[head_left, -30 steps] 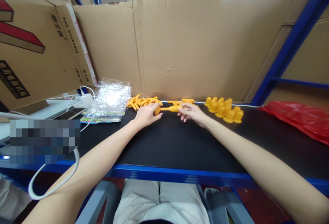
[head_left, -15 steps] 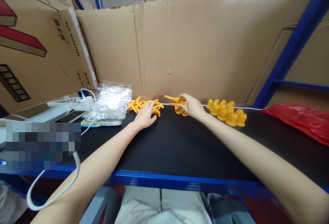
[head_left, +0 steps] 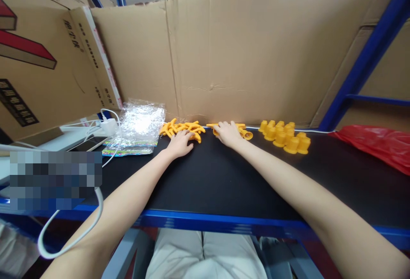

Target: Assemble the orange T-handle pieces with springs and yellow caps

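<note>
My left hand (head_left: 180, 143) lies on the near side of a pile of curved orange plastic pieces (head_left: 173, 129), its fingers spread and resting on them. To its right, my right hand (head_left: 228, 135) covers several yellow spoon-like pieces with round cupped ends. A cupped end (head_left: 247, 135) and thin handles (head_left: 240, 125) stick out around it. Its fingers are stretched forward over these pieces; what lies beneath the palm is hidden. Farther right stand several yellow cup-shaped pieces (head_left: 279, 137), upside down in close rows.
A shiny clear plastic bag (head_left: 139, 121) lies left of the pile, beside a phone (head_left: 89, 143), a white charger (head_left: 109, 127) and cables. A red plastic bag (head_left: 374, 144) is at the right. Cardboard (head_left: 240, 57) walls the back of the black table (head_left: 221, 185).
My right hand has moved slightly left and flattened down over the spoon-like pieces, which lie differently now. My left hand stays on the pile. The camera view has shifted a little.
</note>
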Motion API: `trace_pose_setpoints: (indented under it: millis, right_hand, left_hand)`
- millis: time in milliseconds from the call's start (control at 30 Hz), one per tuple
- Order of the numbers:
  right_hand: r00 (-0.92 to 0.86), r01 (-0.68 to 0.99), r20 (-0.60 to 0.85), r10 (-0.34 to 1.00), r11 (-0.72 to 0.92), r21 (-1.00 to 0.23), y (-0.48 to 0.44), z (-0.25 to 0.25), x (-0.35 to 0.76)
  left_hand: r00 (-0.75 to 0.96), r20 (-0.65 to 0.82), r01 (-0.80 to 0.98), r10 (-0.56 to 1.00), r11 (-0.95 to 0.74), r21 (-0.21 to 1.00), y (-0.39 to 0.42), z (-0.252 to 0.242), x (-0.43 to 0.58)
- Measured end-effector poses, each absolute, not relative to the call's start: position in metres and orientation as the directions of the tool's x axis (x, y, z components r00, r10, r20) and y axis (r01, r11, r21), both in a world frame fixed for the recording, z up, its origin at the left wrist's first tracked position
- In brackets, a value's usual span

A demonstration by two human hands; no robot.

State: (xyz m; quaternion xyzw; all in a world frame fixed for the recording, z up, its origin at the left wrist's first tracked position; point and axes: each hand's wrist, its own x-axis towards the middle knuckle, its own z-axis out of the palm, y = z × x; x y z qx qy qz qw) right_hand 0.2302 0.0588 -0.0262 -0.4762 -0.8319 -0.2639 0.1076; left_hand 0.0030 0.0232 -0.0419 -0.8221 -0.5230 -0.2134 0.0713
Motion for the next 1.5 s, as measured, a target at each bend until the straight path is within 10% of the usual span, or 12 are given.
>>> trace_pose_setpoints:
  millis: [667,1133,1500]
  right_hand:
    - [-0.13,0.991,0.553,0.823,0.133,0.036,0.018,0.026,0.314]
    - [0.209,0.973,0.198,0.958,-0.223,0.053,0.021,0.037,0.361]
    - [0.336,0.93,0.087,0.938,-0.345,0.127,0.018,0.03,0.35]
  left_hand:
    - [0.316,0.556,0.915,0.769,-0.401,0.036,0.025,-0.041,0.012]
    - [-0.163,0.633,0.62,0.757,-0.42,0.663,0.034,-0.03,0.005]
    - [-0.068,0.397,0.293,0.915,-0.362,0.885,0.021,-0.023,0.017]
